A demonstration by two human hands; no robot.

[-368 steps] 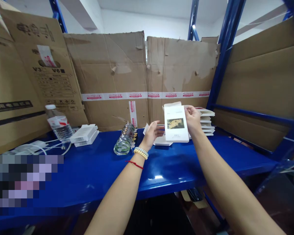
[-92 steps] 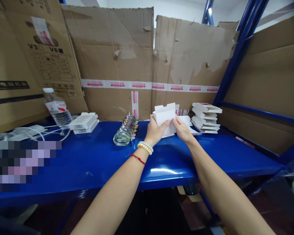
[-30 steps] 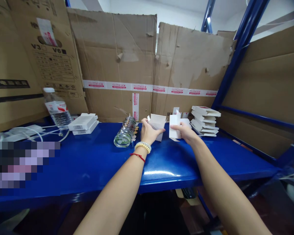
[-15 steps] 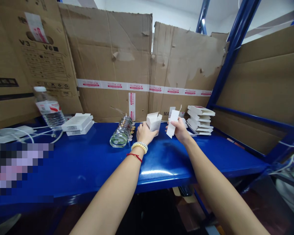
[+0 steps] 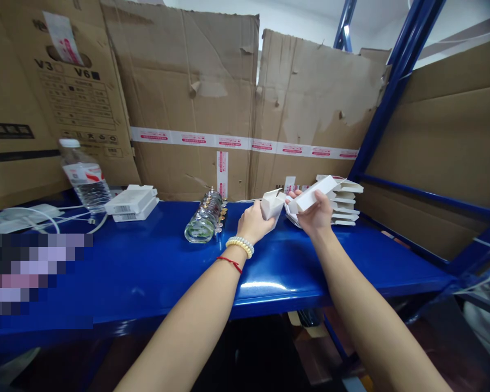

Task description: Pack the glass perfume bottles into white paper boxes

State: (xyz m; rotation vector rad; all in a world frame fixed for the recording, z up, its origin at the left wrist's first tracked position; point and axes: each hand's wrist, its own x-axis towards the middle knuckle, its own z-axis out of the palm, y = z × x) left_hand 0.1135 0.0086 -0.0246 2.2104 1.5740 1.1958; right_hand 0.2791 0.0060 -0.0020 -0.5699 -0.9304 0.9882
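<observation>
- A small white box (image 5: pixel 271 203), with its top flap open, is gripped by the left hand (image 5: pixel 251 222) just above the blue counter (image 5: pixel 155 272), near the middle of the scene.
- A second white box (image 5: pixel 310 194), tilted and lying almost lengthwise, is gripped by the right hand (image 5: pixel 315 214) just to the right of the first; the two boxes are held close together, and whether they touch cannot be told.
- A bead bracelet (image 5: pixel 239 246) and a thin red string (image 5: pixel 227 263) are worn on the left wrist.
- A stack of flat white boxes (image 5: pixel 345 200) is seen just behind and to the right of the right hand, at the far side of the counter.
- A row of small glass jars (image 5: pixel 204 224) lying on its side is found just left of the left hand.
- Farther left, two flat white packs (image 5: pixel 131 201) are stacked, and a water bottle (image 5: pixel 81 175) stands upright beside white cables (image 5: pixel 32 216).
- The far side of the counter is lined with large sheets of brown cardboard (image 5: pixel 196 103), crossed by a strip of white and red tape (image 5: pixel 245 145).
</observation>
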